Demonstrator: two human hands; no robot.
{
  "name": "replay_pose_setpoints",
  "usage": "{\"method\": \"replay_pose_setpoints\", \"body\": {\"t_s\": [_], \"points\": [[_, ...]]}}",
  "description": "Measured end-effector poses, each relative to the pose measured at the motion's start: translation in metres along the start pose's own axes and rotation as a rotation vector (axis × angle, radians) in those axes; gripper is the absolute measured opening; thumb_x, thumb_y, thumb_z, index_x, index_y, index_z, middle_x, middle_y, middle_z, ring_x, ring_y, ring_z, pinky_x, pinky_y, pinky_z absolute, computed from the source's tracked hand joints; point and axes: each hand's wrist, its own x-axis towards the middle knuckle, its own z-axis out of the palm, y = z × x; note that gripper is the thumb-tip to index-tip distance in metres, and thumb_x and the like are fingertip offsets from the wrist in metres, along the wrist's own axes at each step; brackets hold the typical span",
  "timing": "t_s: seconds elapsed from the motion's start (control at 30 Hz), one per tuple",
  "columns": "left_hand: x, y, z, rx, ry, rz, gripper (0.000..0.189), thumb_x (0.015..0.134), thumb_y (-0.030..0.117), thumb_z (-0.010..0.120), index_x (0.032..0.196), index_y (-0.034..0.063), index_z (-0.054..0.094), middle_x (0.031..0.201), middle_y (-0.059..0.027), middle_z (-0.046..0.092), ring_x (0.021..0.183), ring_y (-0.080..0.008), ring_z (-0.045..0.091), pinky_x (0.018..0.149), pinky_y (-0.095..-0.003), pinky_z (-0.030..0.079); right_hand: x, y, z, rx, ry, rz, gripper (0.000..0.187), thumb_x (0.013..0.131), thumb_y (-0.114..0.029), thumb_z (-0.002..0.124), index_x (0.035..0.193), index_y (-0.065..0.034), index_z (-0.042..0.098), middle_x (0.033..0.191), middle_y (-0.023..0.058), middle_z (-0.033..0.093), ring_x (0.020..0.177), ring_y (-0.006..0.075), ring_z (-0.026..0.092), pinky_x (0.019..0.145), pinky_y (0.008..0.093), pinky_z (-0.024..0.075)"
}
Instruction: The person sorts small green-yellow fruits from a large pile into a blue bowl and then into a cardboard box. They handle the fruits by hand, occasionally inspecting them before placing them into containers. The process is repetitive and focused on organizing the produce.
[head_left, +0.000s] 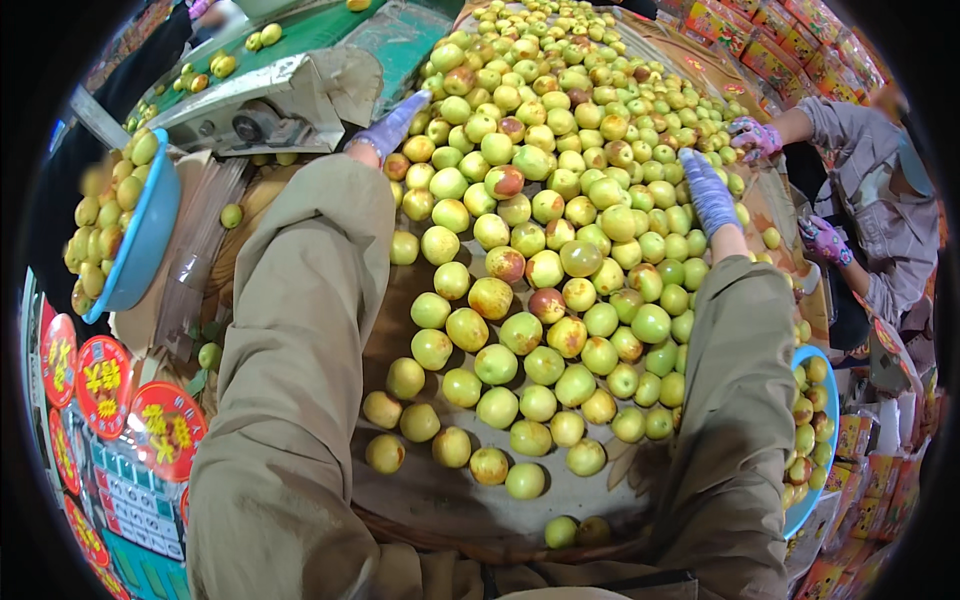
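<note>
Green jujube fruits (495, 364), many with red-brown patches, lie spread across a cloth-covered table (480, 517) before me. Both my hands wear purple-grey knit gloves and both arms reach far forward. At the pile's left edge, beside a metal conveyor end, is my left hand (397, 126), its fingertips against the fruit. Along the right edge lies my right hand (707, 191), fingers pointing away from me and touching the jujubes. I see no fruit gripped in either hand, though the palms are hidden.
Blue basins of jujubes stand at left (142, 247) and right (814, 442). A conveyor (255, 124) with a green belt is at upper left. A co-worker's patterned gloves (756, 139) are near my right hand. Red round stickers (169, 431) and a calculator (135, 495) lie lower left; printed cartons are stacked right.
</note>
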Motion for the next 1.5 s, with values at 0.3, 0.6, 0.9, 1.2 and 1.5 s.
{"method": "replay_pose_setpoints", "body": {"t_s": [0.3,0.6,0.9,1.2,1.5], "points": [[0.063,-0.014,0.054,0.556,-0.077,0.493,0.052,0.091,0.046,0.057,0.126,0.0062,0.055,0.119,-0.0137,0.062,0.113,-0.0243,0.057,0.099,-0.0325,0.042,-0.006,-0.051,0.016,0.218,-0.073,0.069,0.066,0.087,-0.055,0.054,0.129,-0.0044,0.056,0.131,0.0156,0.056,0.122,0.0251,0.052,0.105,0.0346,0.0352],[-0.056,0.071,0.172,0.596,-0.498,0.464,0.052,0.094,0.049,0.047,0.136,0.0180,0.048,0.128,-0.0201,0.056,0.120,-0.0349,0.052,0.102,-0.0403,0.040,-0.058,-0.014,0.005,0.237,-0.148,-0.150,0.050,0.092,-0.038,0.057,0.127,-0.0023,0.056,0.129,0.0144,0.058,0.121,0.0236,0.052,0.104,0.0316,0.0364],[-0.209,0.052,0.133,0.841,-0.536,0.489,0.051,0.095,0.042,0.049,0.132,0.0074,0.050,0.136,-0.0164,0.049,0.130,-0.0359,0.040,0.109,-0.0443,0.032,-0.203,-0.097,0.013,-0.020,-0.391,-0.386,0.050,0.091,-0.050,0.050,0.123,-0.0136,0.062,0.141,0.0169,0.046,0.132,0.0326,0.040,0.109,0.0397,0.0313],[-0.355,0.023,0.052,0.812,-0.251,0.290,0.032,0.098,0.025,0.043,0.124,0.0119,0.056,0.146,-0.0128,0.040,0.134,-0.0368,0.035,0.112,-0.0436,0.027,-0.316,-0.172,0.003,-0.324,-0.519,-0.554,0.050,0.092,-0.044,0.052,0.134,-0.0171,0.053,0.147,0.0151,0.038,0.134,0.0319,0.038,0.111,0.0382,0.0311],[-0.480,0.008,0.025,0.817,-0.077,0.295,0.041,0.096,0.020,0.048,0.133,0.0014,0.048,0.144,-0.0181,0.041,0.135,-0.0349,0.034,0.114,-0.0429,0.024,-0.466,-0.106,-0.081,0.205,0.077,-0.365,0.031,0.087,-0.007,0.061,0.118,-0.0065,0.064,0.124,0.0159,0.060,0.116,0.0255,0.057,0.100,0.0351,0.0438]]}}
